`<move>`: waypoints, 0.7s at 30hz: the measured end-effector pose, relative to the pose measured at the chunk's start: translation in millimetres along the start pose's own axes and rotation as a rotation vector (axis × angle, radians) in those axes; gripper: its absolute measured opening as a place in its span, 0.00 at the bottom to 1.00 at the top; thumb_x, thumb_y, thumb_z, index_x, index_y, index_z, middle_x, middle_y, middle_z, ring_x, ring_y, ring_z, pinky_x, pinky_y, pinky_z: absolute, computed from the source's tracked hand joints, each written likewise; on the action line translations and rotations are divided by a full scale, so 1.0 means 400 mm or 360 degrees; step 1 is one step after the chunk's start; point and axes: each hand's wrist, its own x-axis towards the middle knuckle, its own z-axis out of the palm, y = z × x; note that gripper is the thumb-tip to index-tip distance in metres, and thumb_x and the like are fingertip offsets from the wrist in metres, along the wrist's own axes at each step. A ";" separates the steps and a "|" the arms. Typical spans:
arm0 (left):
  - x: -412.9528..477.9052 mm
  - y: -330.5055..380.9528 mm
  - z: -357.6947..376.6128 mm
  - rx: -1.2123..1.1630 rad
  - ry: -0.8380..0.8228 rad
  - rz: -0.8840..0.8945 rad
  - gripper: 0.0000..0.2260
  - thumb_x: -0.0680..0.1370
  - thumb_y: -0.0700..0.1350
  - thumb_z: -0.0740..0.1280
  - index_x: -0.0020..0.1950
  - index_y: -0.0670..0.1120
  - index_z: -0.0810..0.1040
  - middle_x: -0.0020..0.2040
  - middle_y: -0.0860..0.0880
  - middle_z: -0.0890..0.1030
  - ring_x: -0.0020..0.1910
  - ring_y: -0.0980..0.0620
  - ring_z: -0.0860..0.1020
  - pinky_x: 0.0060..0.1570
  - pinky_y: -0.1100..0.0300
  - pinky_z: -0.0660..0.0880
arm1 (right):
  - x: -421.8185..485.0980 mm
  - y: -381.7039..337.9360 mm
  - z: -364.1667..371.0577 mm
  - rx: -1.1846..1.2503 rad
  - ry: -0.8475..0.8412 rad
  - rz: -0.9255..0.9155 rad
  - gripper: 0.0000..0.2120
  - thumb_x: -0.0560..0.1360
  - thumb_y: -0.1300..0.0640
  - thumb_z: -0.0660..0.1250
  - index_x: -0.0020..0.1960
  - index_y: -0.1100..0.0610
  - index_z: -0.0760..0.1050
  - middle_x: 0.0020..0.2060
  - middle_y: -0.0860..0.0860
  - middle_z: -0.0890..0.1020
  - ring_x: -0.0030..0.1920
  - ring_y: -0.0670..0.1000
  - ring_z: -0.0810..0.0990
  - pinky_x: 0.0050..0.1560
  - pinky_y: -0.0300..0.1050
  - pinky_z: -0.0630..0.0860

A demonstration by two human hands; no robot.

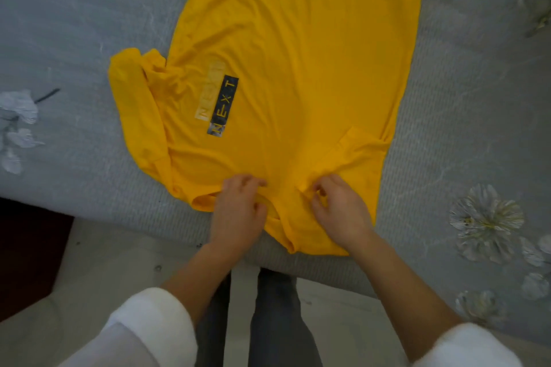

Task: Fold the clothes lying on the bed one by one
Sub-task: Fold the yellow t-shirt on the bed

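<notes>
Bright yellow short-sleeved T-shirt (298, 48) lay spread on grey floral bed (74, 24) beyond hands; left hand (238, 210), right hand (341, 213) each pinched neckline fabric, fingers curled.

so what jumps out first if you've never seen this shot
The bright yellow t-shirt spread across the grey bedcover fills the middle of the view, with a black NEXT patch on its left part. At its near end, by the bed's edge, the left hand and right hand hold the fabric around the collar.
</notes>
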 end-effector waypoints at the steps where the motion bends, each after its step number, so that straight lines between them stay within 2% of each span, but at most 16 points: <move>1: 0.007 -0.042 -0.029 0.0168 0.0044 -0.0100 0.21 0.70 0.42 0.70 0.64 0.47 0.74 0.63 0.43 0.72 0.63 0.42 0.67 0.59 0.47 0.67 | -0.005 -0.034 0.031 -0.0010 -0.0169 -0.0038 0.06 0.77 0.55 0.63 0.51 0.56 0.74 0.50 0.55 0.77 0.51 0.57 0.76 0.46 0.50 0.70; 2: 0.012 -0.085 -0.056 0.0318 -0.0017 -0.0186 0.24 0.70 0.45 0.70 0.66 0.48 0.72 0.65 0.44 0.69 0.64 0.43 0.65 0.60 0.46 0.65 | -0.009 -0.066 0.063 -0.0070 -0.0364 -0.0037 0.08 0.77 0.53 0.63 0.52 0.56 0.73 0.51 0.55 0.76 0.52 0.57 0.76 0.47 0.49 0.70; 4: 0.012 -0.158 -0.102 0.0514 -0.0330 -0.0193 0.22 0.73 0.52 0.68 0.65 0.49 0.70 0.62 0.47 0.71 0.63 0.45 0.67 0.59 0.49 0.66 | -0.012 -0.115 0.113 -0.0305 -0.0651 0.0037 0.10 0.77 0.51 0.62 0.55 0.56 0.71 0.55 0.56 0.75 0.55 0.58 0.76 0.49 0.49 0.70; 6: 0.012 -0.205 -0.134 0.0378 -0.0609 -0.0137 0.16 0.74 0.53 0.67 0.60 0.49 0.73 0.56 0.49 0.76 0.57 0.48 0.73 0.53 0.53 0.71 | -0.002 -0.148 0.134 -0.0473 -0.0756 0.0181 0.12 0.78 0.51 0.61 0.54 0.58 0.73 0.57 0.58 0.77 0.56 0.58 0.77 0.49 0.48 0.72; 8: 0.017 -0.222 -0.171 0.0012 -0.0640 -0.0239 0.10 0.75 0.51 0.67 0.54 0.49 0.77 0.46 0.51 0.78 0.48 0.50 0.77 0.46 0.54 0.74 | 0.019 -0.174 0.132 -0.0545 -0.0785 0.0286 0.13 0.78 0.50 0.60 0.53 0.59 0.75 0.57 0.58 0.79 0.57 0.58 0.78 0.49 0.46 0.72; 9: 0.024 -0.231 -0.187 -0.0148 -0.0536 -0.0306 0.08 0.75 0.50 0.68 0.52 0.49 0.77 0.43 0.52 0.78 0.44 0.51 0.77 0.45 0.54 0.75 | 0.034 -0.190 0.127 -0.0544 -0.0758 0.0298 0.13 0.78 0.49 0.60 0.53 0.58 0.75 0.57 0.58 0.79 0.57 0.58 0.78 0.48 0.46 0.72; 11: 0.049 -0.254 -0.216 -0.0294 -0.0147 -0.0367 0.08 0.75 0.46 0.69 0.53 0.48 0.77 0.46 0.51 0.78 0.44 0.50 0.76 0.45 0.54 0.75 | 0.071 -0.230 0.116 -0.0473 -0.0599 0.0247 0.12 0.78 0.50 0.59 0.51 0.58 0.75 0.55 0.59 0.80 0.55 0.58 0.78 0.46 0.46 0.72; 13: 0.089 -0.281 -0.241 -0.0299 0.0254 -0.0408 0.14 0.73 0.45 0.70 0.58 0.45 0.75 0.54 0.45 0.75 0.51 0.46 0.74 0.51 0.53 0.71 | 0.118 -0.276 0.121 -0.0354 -0.0428 0.0139 0.11 0.78 0.51 0.60 0.53 0.57 0.74 0.54 0.58 0.79 0.54 0.58 0.78 0.45 0.47 0.71; 15: 0.150 -0.306 -0.268 -0.0286 0.0465 -0.0515 0.23 0.72 0.46 0.72 0.64 0.43 0.71 0.61 0.40 0.70 0.60 0.42 0.69 0.59 0.50 0.65 | 0.169 -0.326 0.143 -0.0242 -0.0390 0.0069 0.14 0.77 0.50 0.62 0.59 0.56 0.71 0.56 0.56 0.77 0.55 0.58 0.77 0.46 0.47 0.72; 17: 0.214 -0.323 -0.288 -0.0294 0.0518 -0.0647 0.32 0.70 0.49 0.73 0.70 0.42 0.65 0.66 0.37 0.66 0.65 0.39 0.64 0.65 0.48 0.61 | 0.206 -0.371 0.175 -0.0047 -0.0421 0.0103 0.24 0.75 0.49 0.66 0.68 0.53 0.65 0.61 0.55 0.74 0.59 0.58 0.75 0.50 0.47 0.72; 19: 0.275 -0.338 -0.301 -0.0405 0.0557 -0.0780 0.38 0.70 0.51 0.74 0.73 0.40 0.60 0.68 0.35 0.63 0.68 0.38 0.61 0.68 0.47 0.58 | 0.226 -0.404 0.203 0.0134 -0.0455 0.0212 0.43 0.72 0.48 0.72 0.77 0.48 0.49 0.64 0.55 0.69 0.63 0.57 0.72 0.56 0.49 0.71; 21: 0.324 -0.358 -0.310 -0.0506 0.0591 -0.0919 0.39 0.70 0.52 0.75 0.73 0.39 0.59 0.69 0.35 0.63 0.68 0.38 0.62 0.67 0.49 0.58 | 0.235 -0.418 0.225 -0.0018 -0.0487 0.0258 0.55 0.69 0.45 0.74 0.76 0.41 0.34 0.63 0.55 0.66 0.63 0.58 0.70 0.58 0.51 0.72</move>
